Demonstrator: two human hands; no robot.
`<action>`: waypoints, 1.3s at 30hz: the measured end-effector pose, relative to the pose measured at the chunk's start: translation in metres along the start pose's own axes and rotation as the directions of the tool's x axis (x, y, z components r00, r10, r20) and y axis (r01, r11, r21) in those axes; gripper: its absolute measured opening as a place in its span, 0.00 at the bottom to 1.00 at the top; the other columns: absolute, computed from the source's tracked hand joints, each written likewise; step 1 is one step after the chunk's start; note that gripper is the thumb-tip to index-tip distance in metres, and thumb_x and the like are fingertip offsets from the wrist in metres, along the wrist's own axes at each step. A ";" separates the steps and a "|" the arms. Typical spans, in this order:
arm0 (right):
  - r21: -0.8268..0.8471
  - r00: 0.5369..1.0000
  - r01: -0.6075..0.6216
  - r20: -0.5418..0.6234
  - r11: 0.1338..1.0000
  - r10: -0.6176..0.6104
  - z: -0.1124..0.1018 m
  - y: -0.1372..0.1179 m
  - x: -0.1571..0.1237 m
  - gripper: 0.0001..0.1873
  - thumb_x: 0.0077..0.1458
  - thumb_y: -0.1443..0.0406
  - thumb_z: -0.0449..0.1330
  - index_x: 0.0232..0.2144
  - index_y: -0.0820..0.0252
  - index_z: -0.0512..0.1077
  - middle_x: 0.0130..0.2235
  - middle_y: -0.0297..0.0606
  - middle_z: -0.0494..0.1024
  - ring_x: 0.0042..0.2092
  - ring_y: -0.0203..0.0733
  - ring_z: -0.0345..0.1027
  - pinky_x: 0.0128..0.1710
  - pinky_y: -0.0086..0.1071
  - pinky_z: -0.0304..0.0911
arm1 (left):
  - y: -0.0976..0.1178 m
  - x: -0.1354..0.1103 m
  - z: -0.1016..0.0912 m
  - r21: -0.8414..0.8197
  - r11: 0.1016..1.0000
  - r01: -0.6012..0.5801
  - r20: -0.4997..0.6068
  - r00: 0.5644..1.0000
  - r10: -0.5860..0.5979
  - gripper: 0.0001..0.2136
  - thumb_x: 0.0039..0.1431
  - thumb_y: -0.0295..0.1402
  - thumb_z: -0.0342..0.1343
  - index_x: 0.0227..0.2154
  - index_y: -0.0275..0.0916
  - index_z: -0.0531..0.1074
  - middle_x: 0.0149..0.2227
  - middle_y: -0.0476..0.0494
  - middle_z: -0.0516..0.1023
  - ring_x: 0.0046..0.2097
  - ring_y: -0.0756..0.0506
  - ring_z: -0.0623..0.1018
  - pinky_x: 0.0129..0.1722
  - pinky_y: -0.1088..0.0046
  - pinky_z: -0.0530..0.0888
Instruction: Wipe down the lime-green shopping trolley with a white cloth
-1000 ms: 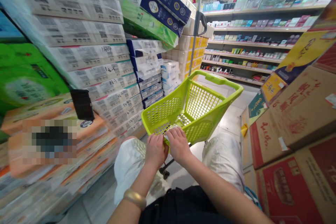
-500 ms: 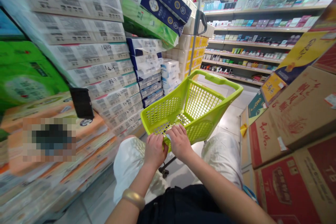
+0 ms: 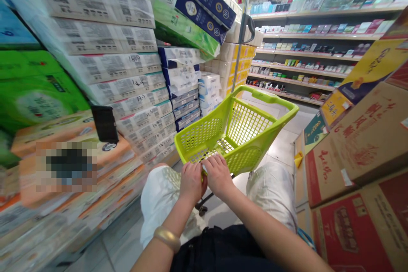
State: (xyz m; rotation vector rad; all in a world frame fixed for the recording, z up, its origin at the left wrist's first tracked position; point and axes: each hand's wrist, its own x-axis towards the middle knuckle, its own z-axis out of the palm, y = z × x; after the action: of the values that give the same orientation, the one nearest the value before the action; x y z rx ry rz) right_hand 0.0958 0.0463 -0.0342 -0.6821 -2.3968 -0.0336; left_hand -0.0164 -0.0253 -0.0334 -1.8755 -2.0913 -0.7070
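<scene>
A lime-green rolling shopping basket (image 3: 251,114) with perforated sides stands in front of me, between my knees. My left hand (image 3: 191,182) is closed over its near rim. Right beside it, my right hand (image 3: 218,174) also grips this rim, with its fingers curled over the edge. A small whitish bit shows by the right fingertips, too small to make out. The part of the basket's bottom that I can see holds nothing. Beneath it a dark caster (image 3: 202,210) is partly visible. My thumbs are mostly hidden.
Tall stacks of wrapped tissue packs (image 3: 105,38) rise on the left, with orange packs (image 3: 121,153) lower down. Cardboard cartons (image 3: 360,144) line the right side. Ahead are shelves of small boxes (image 3: 318,29) and a metal pole (image 3: 237,63). Tiled floor (image 3: 280,153) lies between.
The whole view has shifted slightly to the right. Both hands keep their grip on the basket's rim, the fingers barely changed.
</scene>
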 end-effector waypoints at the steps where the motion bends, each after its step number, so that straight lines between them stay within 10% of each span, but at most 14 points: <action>1: 0.003 1.000 0.018 0.010 1.000 -0.018 -0.002 0.002 0.000 0.10 0.58 0.70 0.56 0.41 0.55 0.72 0.39 0.38 0.74 0.45 0.45 0.62 0.56 0.38 0.53 | 0.000 0.000 -0.001 0.000 1.000 -0.004 0.002 1.000 0.004 0.03 0.51 0.27 0.50 0.30 0.42 0.65 0.29 0.45 0.73 0.37 0.41 0.73 0.46 0.62 0.67; 7: -0.049 0.995 -0.092 -0.033 0.995 0.091 -0.015 0.036 0.000 0.13 0.57 0.74 0.53 0.40 0.57 0.72 0.39 0.40 0.75 0.46 0.45 0.62 0.55 0.38 0.53 | 0.002 0.002 0.001 0.007 1.000 0.024 -0.007 1.000 -0.024 0.04 0.51 0.26 0.50 0.27 0.42 0.63 0.28 0.44 0.73 0.38 0.40 0.73 0.45 0.60 0.66; 15: 0.013 0.995 -0.084 -0.062 0.996 0.084 -0.003 0.010 -0.006 0.13 0.56 0.73 0.53 0.42 0.56 0.71 0.41 0.40 0.74 0.48 0.45 0.62 0.59 0.40 0.51 | 0.004 -0.001 -0.001 0.012 1.000 0.018 0.007 1.000 -0.018 0.03 0.51 0.27 0.50 0.28 0.42 0.63 0.29 0.45 0.73 0.38 0.41 0.74 0.46 0.61 0.67; 22: -0.045 0.977 -0.165 -0.141 0.985 0.158 -0.020 0.056 -0.003 0.15 0.56 0.76 0.51 0.38 0.56 0.73 0.37 0.39 0.74 0.46 0.45 0.63 0.56 0.39 0.53 | 0.003 -0.002 0.000 0.011 0.999 0.031 -0.016 0.999 -0.031 0.04 0.52 0.26 0.50 0.27 0.42 0.63 0.28 0.45 0.72 0.37 0.41 0.73 0.47 0.61 0.67; 30: 0.029 0.998 -0.042 -0.050 0.999 0.043 -0.002 0.005 -0.005 0.11 0.57 0.72 0.54 0.39 0.56 0.72 0.38 0.38 0.74 0.46 0.44 0.62 0.58 0.38 0.53 | 0.004 -0.002 -0.001 0.003 1.000 0.011 0.005 1.000 -0.011 0.03 0.51 0.26 0.50 0.28 0.42 0.64 0.28 0.45 0.73 0.38 0.41 0.73 0.47 0.62 0.67; 39: -0.085 0.978 -0.187 -0.110 0.979 0.178 -0.020 0.057 0.001 0.15 0.57 0.76 0.51 0.37 0.57 0.74 0.37 0.40 0.75 0.46 0.46 0.62 0.57 0.39 0.51 | -0.002 0.001 0.000 0.015 0.999 0.047 -0.010 0.999 -0.046 0.04 0.51 0.26 0.49 0.26 0.42 0.63 0.28 0.45 0.73 0.38 0.41 0.74 0.47 0.61 0.66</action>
State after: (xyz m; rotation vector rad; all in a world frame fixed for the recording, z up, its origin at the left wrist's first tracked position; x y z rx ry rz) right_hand 0.1339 0.0926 -0.0258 -0.9209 -2.2379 -0.1032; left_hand -0.0187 -0.0245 -0.0334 -1.8176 -2.1348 -0.7075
